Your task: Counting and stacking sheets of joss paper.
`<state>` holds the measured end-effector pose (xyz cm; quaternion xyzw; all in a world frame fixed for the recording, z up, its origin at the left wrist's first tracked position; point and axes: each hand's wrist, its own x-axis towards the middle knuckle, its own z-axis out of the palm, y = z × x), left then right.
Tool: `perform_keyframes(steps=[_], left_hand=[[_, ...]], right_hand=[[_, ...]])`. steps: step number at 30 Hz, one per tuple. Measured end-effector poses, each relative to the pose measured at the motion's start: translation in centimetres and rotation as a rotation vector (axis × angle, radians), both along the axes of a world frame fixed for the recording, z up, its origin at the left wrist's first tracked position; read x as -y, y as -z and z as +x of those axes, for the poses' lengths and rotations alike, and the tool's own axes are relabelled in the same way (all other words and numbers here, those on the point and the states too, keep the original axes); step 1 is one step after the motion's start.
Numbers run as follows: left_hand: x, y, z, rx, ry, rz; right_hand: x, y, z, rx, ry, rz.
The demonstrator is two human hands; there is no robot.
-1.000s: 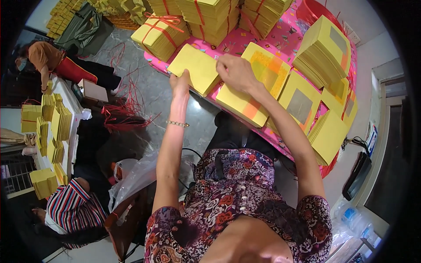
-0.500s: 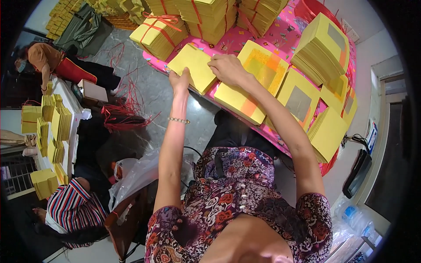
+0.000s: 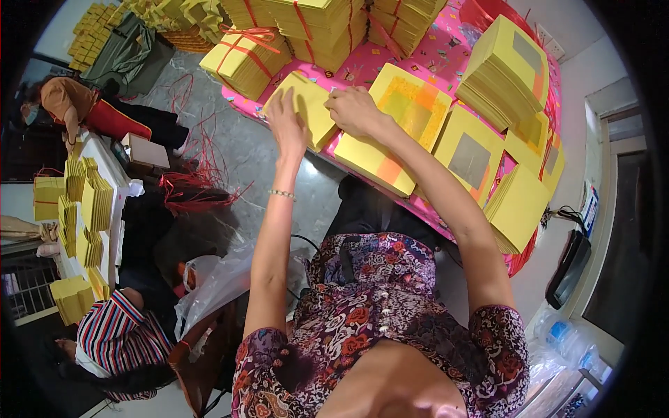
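Note:
A low stack of plain yellow paper (image 3: 317, 110) lies at the left edge of the pink-covered table. My left hand (image 3: 287, 124) rests on its left part, fingers stretched out flat over the top. My right hand (image 3: 354, 111) is at the stack's right edge, fingers curled together; what is between them is hidden. Beside it, partly under my right forearm, lies a thick stack of yellow paper (image 3: 380, 161) with an orange print and a gold patch on top. Farther right sits another stack with a grey square (image 3: 468, 157).
Tall yellow bundles (image 3: 320, 35) tied with red string stand at the back. A high stack (image 3: 505, 70) rises at the right, near a red basin (image 3: 488, 10). Two people work at a white table (image 3: 115, 202) on the left. Red string (image 3: 198, 181) litters the grey floor.
My left hand has gone from gripping the stack's near edge, thumb on top, to lying flat across its top. My right hand stays at the right edge. The view has shifted slightly.

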<state>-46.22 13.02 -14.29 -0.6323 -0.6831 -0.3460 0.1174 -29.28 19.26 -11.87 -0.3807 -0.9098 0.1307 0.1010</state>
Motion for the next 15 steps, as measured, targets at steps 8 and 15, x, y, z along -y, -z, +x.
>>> perform_keyframes(steps=[8,15], left_hand=[[-1.9,0.5,1.3,0.107,0.212,-0.283],[-1.7,1.6,2.2,-0.027,0.123,-0.270]], right_hand=[[0.5,-1.3,2.3,-0.351,-0.028,0.233],[7.0,-5.2,9.3,-0.443,0.120,0.029]])
